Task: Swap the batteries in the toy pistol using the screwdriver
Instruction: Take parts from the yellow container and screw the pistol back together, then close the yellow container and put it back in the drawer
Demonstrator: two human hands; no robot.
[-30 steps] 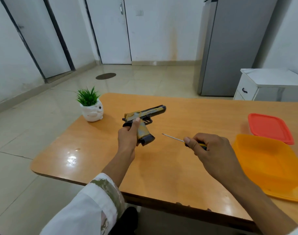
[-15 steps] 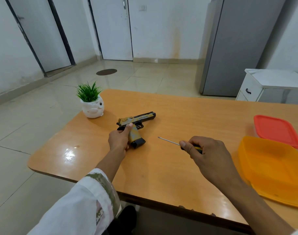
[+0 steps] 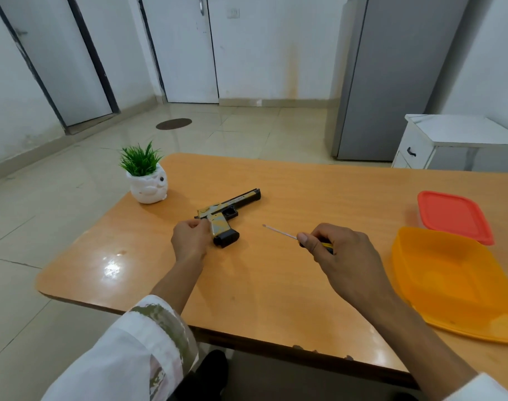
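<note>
Your left hand [image 3: 189, 241] sits just left of the frame's center, its fingers curled and bunched against the rear of the toy pistol's grip, holding it there. The toy pistol [image 3: 228, 211] lies flat on its side on the wooden table [image 3: 275, 285], a little above center. Its barrel points toward the upper right and the dark base of its grip points down toward you. Your right hand [image 3: 339, 256], right of center, is closed around the yellow-and-black handle of the screwdriver [image 3: 278, 232], with the thumb laid along the handle. The thin metal shaft sticks out to the upper left, its tip in the air near the pistol but clear of it. A small potted plant [image 3: 145, 176] in a white pot stands at the table's upper-left corner. At the right edge of the frame an open orange container [image 3: 455, 285] sits just below a red-lidded box [image 3: 453, 217].
</note>
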